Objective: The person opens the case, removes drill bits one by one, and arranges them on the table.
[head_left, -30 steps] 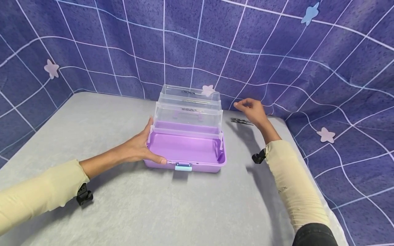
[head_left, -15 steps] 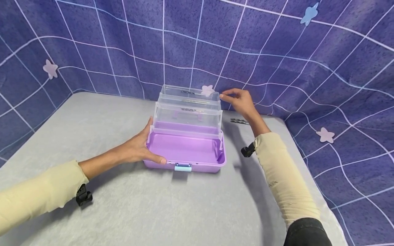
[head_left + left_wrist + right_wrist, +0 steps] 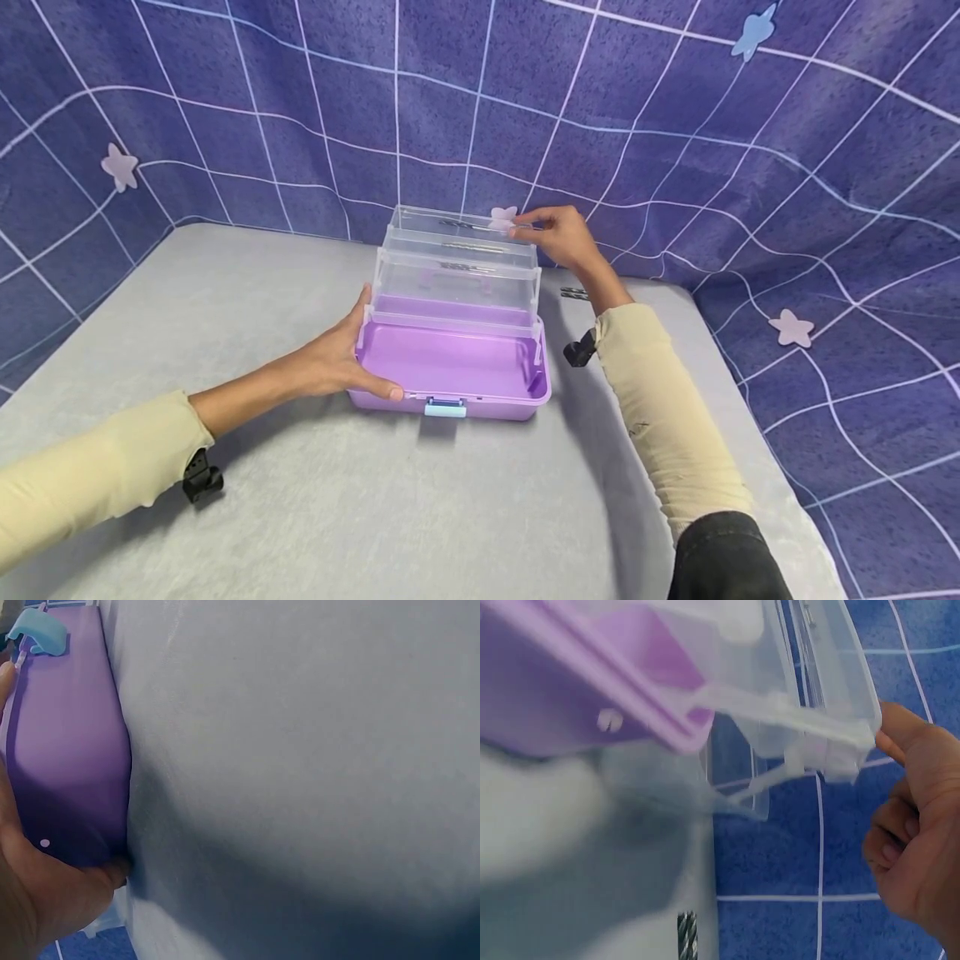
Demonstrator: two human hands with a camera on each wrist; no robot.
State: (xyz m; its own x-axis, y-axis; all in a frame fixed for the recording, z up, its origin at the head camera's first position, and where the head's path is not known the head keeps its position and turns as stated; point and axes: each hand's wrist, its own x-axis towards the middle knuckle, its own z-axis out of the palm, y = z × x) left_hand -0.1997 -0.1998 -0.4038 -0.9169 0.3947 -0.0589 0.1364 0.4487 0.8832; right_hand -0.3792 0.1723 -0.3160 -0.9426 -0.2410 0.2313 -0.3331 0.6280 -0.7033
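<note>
A purple toolbox (image 3: 510, 410) with a light blue latch (image 3: 446, 407) stands opened, its clear trays (image 3: 420, 242) stepped up behind the bare base. Dark drill bits (image 3: 467, 267) lie in the trays. My left hand (image 3: 333, 360) grips the box's left side, thumb over the front rim and fingers along the side. My right hand (image 3: 561, 237) reaches over the top tray's right end, index finger and thumb extended close to the bit there. In the right wrist view the fingertips are partly hidden by the tray wall, and the other fingers curl loosely around nothing.
More drill bits (image 3: 573, 293) lie on the grey table (image 3: 480, 508) right of the box, partly covered by my right forearm. A purple grid-patterned curtain (image 3: 315, 125) with star shapes hangs close behind the trays and along both sides.
My right hand has moved left, from above the drill bits on the table to the right end of the top tray. My left hand and the toolbox have stayed in place.
</note>
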